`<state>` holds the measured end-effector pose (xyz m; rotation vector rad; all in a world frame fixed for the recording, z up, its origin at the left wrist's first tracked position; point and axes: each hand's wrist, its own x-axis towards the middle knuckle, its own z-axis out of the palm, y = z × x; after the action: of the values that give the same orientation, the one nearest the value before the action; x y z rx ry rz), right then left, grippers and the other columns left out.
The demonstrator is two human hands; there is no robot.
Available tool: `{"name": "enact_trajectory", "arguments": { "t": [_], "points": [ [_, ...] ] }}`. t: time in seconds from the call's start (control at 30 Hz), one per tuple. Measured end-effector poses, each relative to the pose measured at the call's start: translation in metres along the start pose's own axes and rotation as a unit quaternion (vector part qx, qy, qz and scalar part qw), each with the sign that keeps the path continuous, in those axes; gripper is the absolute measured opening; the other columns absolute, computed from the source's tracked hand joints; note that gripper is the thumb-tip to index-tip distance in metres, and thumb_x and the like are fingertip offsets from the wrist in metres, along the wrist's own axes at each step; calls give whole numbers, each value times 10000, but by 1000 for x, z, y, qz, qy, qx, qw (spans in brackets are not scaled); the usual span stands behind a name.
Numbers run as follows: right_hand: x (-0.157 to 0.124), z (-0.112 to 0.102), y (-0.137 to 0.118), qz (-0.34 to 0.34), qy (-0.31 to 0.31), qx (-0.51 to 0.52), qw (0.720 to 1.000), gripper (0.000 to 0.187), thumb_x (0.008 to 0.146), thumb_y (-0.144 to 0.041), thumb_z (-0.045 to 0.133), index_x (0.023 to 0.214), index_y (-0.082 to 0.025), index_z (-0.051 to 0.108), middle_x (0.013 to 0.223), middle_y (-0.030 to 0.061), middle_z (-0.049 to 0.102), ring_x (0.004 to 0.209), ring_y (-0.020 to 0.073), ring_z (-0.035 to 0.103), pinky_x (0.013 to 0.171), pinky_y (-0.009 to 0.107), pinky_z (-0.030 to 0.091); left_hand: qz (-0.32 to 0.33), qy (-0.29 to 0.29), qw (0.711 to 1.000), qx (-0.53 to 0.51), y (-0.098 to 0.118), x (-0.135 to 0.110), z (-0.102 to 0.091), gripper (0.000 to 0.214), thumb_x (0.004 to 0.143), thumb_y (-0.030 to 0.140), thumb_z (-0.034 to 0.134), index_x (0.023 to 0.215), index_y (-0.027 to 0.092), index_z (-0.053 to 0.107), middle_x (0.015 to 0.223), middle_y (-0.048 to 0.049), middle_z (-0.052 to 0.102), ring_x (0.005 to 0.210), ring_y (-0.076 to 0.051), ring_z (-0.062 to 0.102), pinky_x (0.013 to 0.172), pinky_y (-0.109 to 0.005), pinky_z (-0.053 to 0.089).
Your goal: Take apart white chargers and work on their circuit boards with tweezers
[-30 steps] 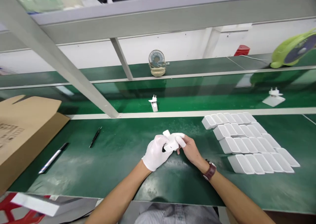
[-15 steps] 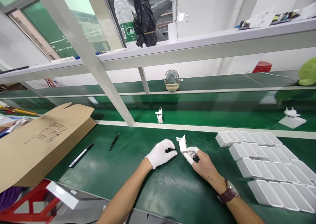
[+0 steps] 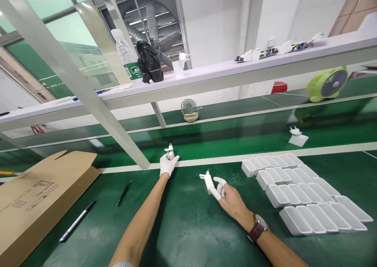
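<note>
My left hand (image 3: 167, 166), in a white glove, is stretched forward to the green belt, fingers and thumb closed around a small white plug adapter (image 3: 170, 152) whose prongs point up. A second white plug adapter (image 3: 209, 181), with a flap sticking out to the left, stands slightly tilted on the green table. Beside it is my right hand (image 3: 231, 198), with white covers on its fingertips. The thumb is at the lower edge of this adapter, while the index finger is spread apart from it. White open cases (image 3: 294, 199) stand in several rows to the right.
A cardboard box (image 3: 44, 204) lies at the left, near a marker (image 3: 77, 222) and a black pen (image 3: 124, 193). Another white adapter (image 3: 298, 137) lies on the belt at the right. A slanted metal post (image 3: 118, 133) and a shelf (image 3: 206, 78) stand ahead.
My left hand has moved forward and left, from the table to the adapter on the belt, and closed around it. My right fingers have spread from the adapter they held. The view has shifted.
</note>
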<state>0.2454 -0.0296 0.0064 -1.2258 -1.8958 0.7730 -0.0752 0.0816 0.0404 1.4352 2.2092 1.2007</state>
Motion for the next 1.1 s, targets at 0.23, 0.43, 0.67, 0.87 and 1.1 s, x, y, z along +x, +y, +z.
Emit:
{"name": "enact_trajectory", "arguments": {
  "t": [0.23,0.43,0.67,0.87,1.1],
  "points": [
    [-11,0,8,-136,69,-44,987,290,973,-306,503,1212,-195,624,666,-11,580,538,162,525,523,299,412,-21,124,990,60,-33,-43,-37,529,714,371,761,1147,104,616,1061,-117,625,837,-206,620,905,-383,518],
    [-22,4,-7,-279,62,-58,957,408,963,-177,546,1370,-191,522,725,13,616,612,185,563,602,334,454,-69,205,964,152,-68,-90,-154,301,736,359,679,961,161,656,1036,-153,645,1029,-334,599,909,-495,500],
    [-28,2,-28,-313,0,-70,947,447,973,-155,533,1417,-196,503,846,64,689,756,226,646,719,378,525,59,81,981,165,-68,-120,-170,314,830,469,585,631,227,609,710,-106,665,777,-331,660,750,-481,531],
    [-29,-2,-35,-309,-24,-75,948,423,979,-259,568,1388,-154,540,1126,159,674,1010,279,638,895,444,534,194,-222,951,89,22,-167,-93,205,923,435,608,871,266,711,876,21,725,801,-170,679,780,-289,540],
    [-13,-12,-25,-122,-1,188,975,173,956,-369,603,913,-225,690,834,44,659,735,188,610,721,342,529,178,-297,934,-84,93,-174,-41,236,969,360,540,1115,217,657,1010,-40,679,850,-154,635,808,-312,525]
  ]
}}
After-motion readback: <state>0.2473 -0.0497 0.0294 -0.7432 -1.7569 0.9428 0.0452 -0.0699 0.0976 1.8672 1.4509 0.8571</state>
